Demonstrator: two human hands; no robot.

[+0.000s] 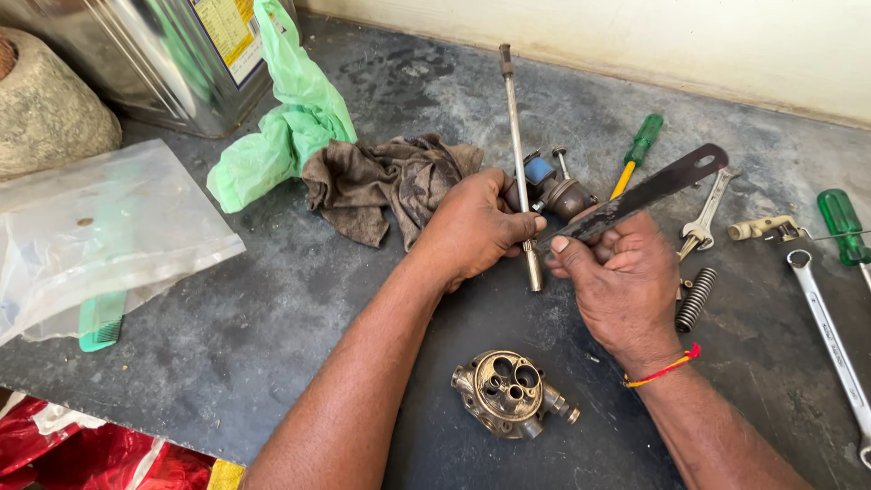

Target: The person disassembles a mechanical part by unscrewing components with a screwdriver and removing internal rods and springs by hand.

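**Both hands on a rod and a flat blade at mid-bench**

The left hand [472, 227] wraps its fingers tight around a long thin steel rod [518, 136], which runs from near the back wall down past the thumb to its lower tip. The right hand [621, 277] clamps thumb and fingers on a flat dark metal blade with a slotted end [667, 186]; the blade slants up to the right and its lower end meets the rod between the two hands. Just behind the hands lies a small brown metal fitting with a blue part [552, 186].

On the dark grey stone bench [272, 318], a round brass body with several bores [508, 395] sits near the front edge, between the forearms and apart from both. A dirty brown rag [381, 181] lies left of the left hand. To the right, close together, are a black coil spring [696, 298], a small open-end spanner [703, 222], a yellow-shafted screwdriver with a green handle [638, 154] and a long silver ring spanner [830, 336]. The barest stretch of bench lies left of the left forearm, before a clear plastic bag [91, 227].
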